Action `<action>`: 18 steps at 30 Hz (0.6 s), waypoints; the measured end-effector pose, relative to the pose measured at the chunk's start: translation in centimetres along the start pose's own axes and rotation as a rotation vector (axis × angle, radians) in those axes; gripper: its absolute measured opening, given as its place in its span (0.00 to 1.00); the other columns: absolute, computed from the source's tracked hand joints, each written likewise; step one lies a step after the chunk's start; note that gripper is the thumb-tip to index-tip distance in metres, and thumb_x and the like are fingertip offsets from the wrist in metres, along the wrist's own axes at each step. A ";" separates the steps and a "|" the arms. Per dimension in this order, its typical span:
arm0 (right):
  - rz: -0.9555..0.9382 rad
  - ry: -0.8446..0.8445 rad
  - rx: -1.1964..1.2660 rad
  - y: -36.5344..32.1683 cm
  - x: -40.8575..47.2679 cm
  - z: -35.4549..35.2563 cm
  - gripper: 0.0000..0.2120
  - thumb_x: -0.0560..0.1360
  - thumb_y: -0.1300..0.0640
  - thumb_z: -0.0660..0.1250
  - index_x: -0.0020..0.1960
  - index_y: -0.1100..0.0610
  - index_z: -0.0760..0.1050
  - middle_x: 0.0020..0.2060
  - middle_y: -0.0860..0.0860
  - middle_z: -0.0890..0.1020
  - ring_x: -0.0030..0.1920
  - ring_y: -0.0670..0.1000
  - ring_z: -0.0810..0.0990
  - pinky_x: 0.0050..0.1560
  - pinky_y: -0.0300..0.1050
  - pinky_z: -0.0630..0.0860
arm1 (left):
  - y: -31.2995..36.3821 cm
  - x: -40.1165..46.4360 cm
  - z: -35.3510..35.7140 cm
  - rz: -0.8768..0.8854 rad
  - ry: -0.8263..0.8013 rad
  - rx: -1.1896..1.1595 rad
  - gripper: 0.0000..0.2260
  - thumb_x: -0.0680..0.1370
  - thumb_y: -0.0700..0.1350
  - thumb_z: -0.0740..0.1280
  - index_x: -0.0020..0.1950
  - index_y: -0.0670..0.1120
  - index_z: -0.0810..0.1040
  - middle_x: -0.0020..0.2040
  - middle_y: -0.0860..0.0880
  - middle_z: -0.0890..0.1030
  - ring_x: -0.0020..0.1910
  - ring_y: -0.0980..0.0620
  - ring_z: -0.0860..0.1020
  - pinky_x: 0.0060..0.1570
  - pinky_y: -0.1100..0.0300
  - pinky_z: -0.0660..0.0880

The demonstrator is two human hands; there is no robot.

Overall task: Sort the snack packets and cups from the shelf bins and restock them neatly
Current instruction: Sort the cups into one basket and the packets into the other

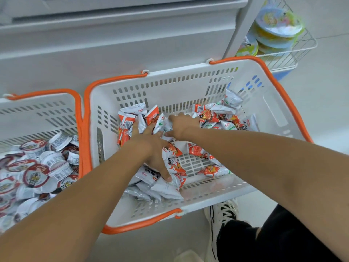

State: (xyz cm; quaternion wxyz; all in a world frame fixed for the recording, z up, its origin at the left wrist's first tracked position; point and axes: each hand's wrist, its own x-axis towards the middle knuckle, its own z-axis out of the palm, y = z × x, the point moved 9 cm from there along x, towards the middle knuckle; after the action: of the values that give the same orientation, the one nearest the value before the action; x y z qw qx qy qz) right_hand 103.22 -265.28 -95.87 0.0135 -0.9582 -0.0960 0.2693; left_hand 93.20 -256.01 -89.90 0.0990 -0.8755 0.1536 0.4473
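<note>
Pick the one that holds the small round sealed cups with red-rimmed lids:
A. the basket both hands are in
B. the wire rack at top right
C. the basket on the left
C: the left basket is full of red-rimmed cups; both hands work among snack packets.

Both hands — left hand [151, 146], right hand [181, 125] — among snack packets [213, 170].

Both bare arms reach forward side by side, the left hand [151, 148] spread flat with its thumb stretched back, and the right hand [182, 125] just past it, fingers seemingly curled down.
</note>
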 end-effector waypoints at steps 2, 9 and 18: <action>0.054 0.016 0.031 1.4 0.1 -0.2 0.18 0.76 0.44 0.68 0.60 0.53 0.73 0.56 0.52 0.80 0.55 0.57 0.80 0.54 0.54 0.75 | -0.1 -0.1 0.0 0.011 0.007 -0.006 0.55 0.58 0.78 0.68 0.80 0.61 0.52 0.82 0.54 0.42 0.78 0.46 0.31 0.71 0.29 0.37; 0.131 0.106 -0.054 9.0 -1.2 -5.8 0.03 0.77 0.62 0.63 0.50 0.59 0.73 0.47 0.55 0.80 0.43 0.56 0.77 0.41 0.47 0.75 | -0.2 0.1 0.2 0.041 0.059 -0.011 0.54 0.58 0.79 0.68 0.79 0.62 0.54 0.82 0.53 0.44 0.79 0.47 0.33 0.67 0.27 0.30; -0.405 -0.143 -0.301 -2.8 -0.8 1.9 0.25 0.80 0.41 0.61 0.75 0.46 0.66 0.68 0.55 0.72 0.67 0.61 0.70 0.62 0.54 0.70 | -0.5 -0.3 0.1 0.043 0.071 -0.029 0.54 0.59 0.78 0.68 0.80 0.62 0.52 0.82 0.54 0.43 0.78 0.48 0.33 0.68 0.29 0.31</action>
State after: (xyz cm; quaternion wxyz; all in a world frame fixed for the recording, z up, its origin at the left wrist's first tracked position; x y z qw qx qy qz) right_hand 101.08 -262.76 -96.87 -0.0824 -0.8891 -0.3258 0.3108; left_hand 93.11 -255.42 -89.71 0.0713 -0.8887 0.1694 0.4201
